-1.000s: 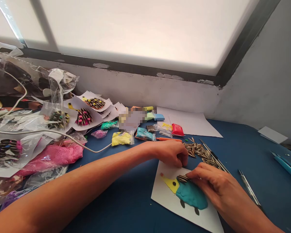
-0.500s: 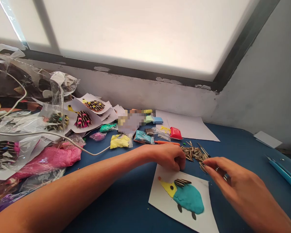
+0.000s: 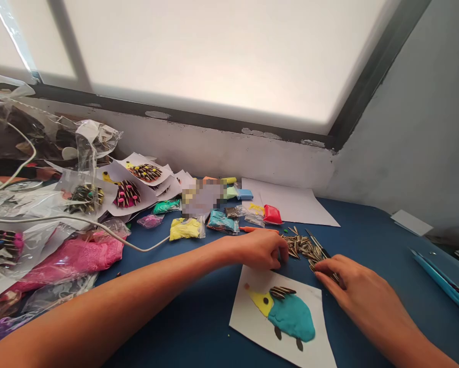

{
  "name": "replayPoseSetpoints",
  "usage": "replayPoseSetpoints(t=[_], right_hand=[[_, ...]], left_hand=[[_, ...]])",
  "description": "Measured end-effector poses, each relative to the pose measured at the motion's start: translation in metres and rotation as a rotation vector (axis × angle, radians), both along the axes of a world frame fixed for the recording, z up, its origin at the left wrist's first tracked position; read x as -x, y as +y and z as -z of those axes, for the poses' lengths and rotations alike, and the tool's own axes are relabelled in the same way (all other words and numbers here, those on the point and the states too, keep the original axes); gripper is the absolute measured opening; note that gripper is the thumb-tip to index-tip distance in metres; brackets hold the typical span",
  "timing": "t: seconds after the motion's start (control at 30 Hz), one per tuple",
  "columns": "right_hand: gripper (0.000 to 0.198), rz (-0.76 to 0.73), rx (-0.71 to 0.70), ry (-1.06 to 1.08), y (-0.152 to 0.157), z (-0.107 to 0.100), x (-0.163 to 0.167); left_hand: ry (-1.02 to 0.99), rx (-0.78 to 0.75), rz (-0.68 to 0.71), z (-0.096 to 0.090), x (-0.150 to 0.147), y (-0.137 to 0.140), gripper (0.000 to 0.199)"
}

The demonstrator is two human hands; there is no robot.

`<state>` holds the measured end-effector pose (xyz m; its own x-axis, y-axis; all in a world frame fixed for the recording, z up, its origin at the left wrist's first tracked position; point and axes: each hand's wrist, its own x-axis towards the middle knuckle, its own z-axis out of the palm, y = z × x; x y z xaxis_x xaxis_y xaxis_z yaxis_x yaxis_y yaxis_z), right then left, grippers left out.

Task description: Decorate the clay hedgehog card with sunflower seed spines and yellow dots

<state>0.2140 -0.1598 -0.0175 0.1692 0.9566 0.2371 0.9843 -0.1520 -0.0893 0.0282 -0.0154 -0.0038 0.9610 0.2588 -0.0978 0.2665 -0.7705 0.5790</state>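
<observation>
A white card (image 3: 244, 312) lies before me with a clay hedgehog (image 3: 292, 319) on it, turquoise in the body and yellow in the face. A short row of striped sunflower seeds (image 3: 282, 292) sits along the top of its back, behind the head. Above the card, my left hand (image 3: 265, 249) is closed, fingers curled down at the left edge of a loose seed pile (image 3: 300, 245); whatever it holds is hidden. At the pile's near right side, my right hand (image 3: 354, 286) is closed with thumb and forefinger together, and seeds show between its fingers.
Behind the hands lie clay packets, including yellow (image 3: 185, 228), turquoise (image 3: 223, 221) and red (image 3: 272, 214). Tweezers (image 3: 316, 241) lie beside the pile. Finished hedgehog cards (image 3: 125, 191), plastic bags, a pink cloth (image 3: 76, 258) and a white cable (image 3: 99, 225) crowd the left. A blue case (image 3: 441, 283) is at right.
The view has shifted slightly. My right hand has moved a little left and down onto the seeds at the pile's edge. My left hand stays curled by the pile; the hedgehog looks the same.
</observation>
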Motion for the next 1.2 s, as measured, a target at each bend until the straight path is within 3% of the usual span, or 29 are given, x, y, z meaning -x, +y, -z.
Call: replayPoseSetpoints(t=[0.27,0.5,0.67,0.93,1.2], right_hand=[[0.03,-0.039,-0.023,-0.084,0.01,0.004,0.007],[0.027,-0.038,0.031,0.126,-0.005,-0.017,0.019],[0.024,-0.112,0.149,0.289,-0.011,-0.02,0.028],[0.023,-0.142,0.13,0.313,-0.01,-0.018,0.036],[0.024,-0.154,0.127,0.342,-0.011,-0.017,0.041]], left_hand=[[-0.01,-0.13,0.013,0.0,-0.003,-0.007,0.042],[-0.001,0.075,0.055,0.002,0.002,0.004,0.034],[-0.003,0.114,0.047,0.002,0.003,0.006,0.029],[0.041,0.18,0.077,0.0,0.006,0.007,0.017],[0.018,0.181,0.103,0.001,0.006,0.004,0.018]])
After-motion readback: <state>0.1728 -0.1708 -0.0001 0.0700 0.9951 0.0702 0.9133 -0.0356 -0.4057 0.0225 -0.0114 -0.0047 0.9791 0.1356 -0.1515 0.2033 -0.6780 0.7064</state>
